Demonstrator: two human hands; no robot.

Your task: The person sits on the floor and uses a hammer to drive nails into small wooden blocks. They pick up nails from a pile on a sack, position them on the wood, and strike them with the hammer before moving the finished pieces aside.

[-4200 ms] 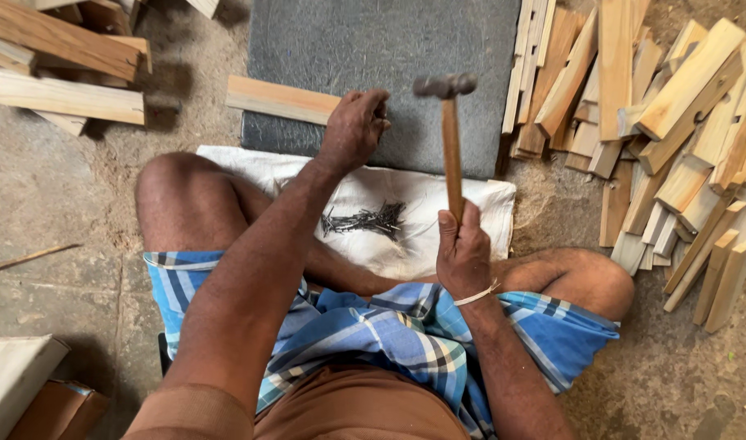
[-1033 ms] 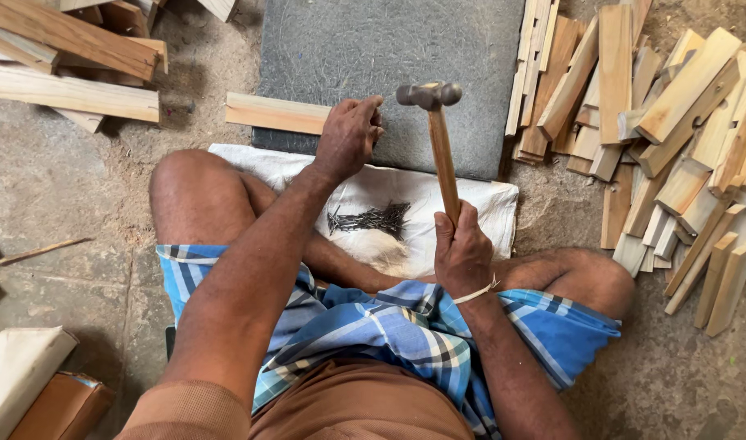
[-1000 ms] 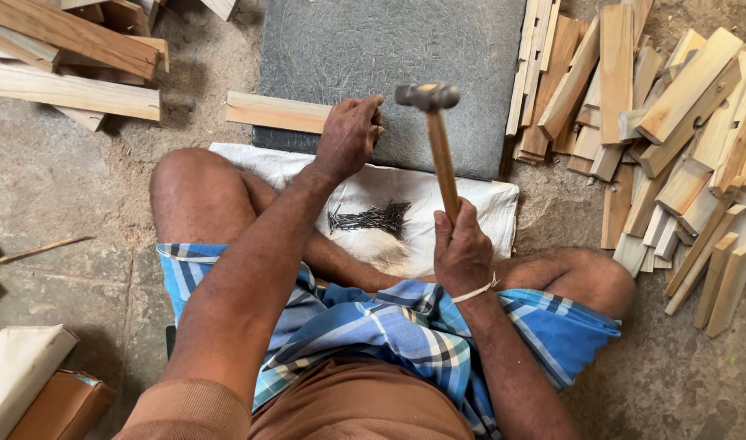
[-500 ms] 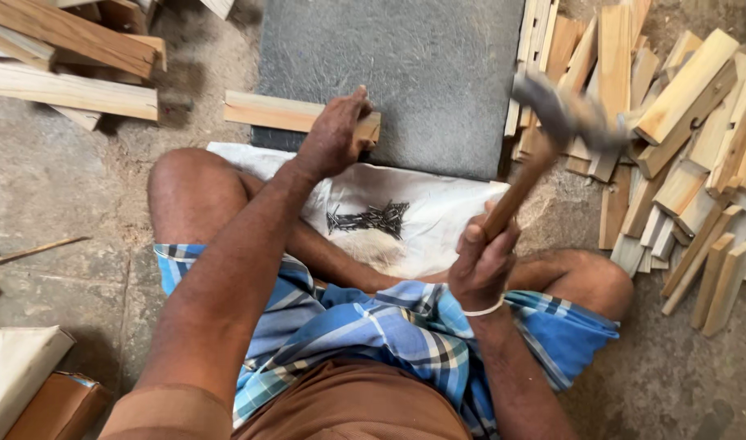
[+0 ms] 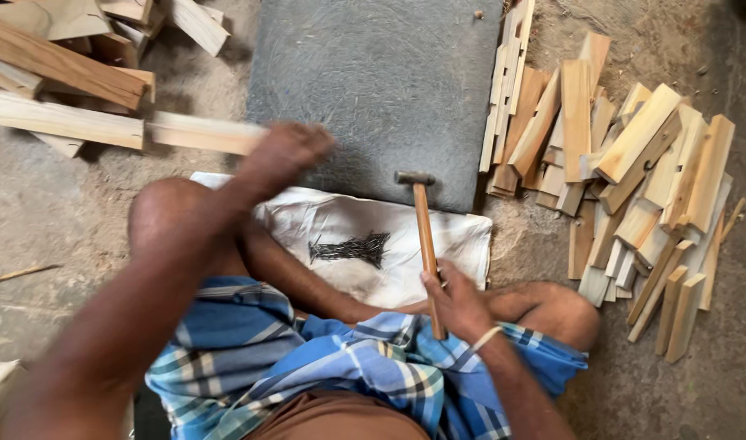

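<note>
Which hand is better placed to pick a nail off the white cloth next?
Left. The right hand grips the hammer; the left hand only holds the wooden strip, just above the nails.

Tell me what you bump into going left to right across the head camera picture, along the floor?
Long wooden planks → left hand on a wooden strip → pile of nails on the white cloth → hammer held by the right hand → heap of short wood pieces.

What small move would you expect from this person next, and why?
Probably picking a nail from the nails on the white cloth. The left hand grips a wood strip by the grey slab, while the right hand rests the hammer head there.
</note>
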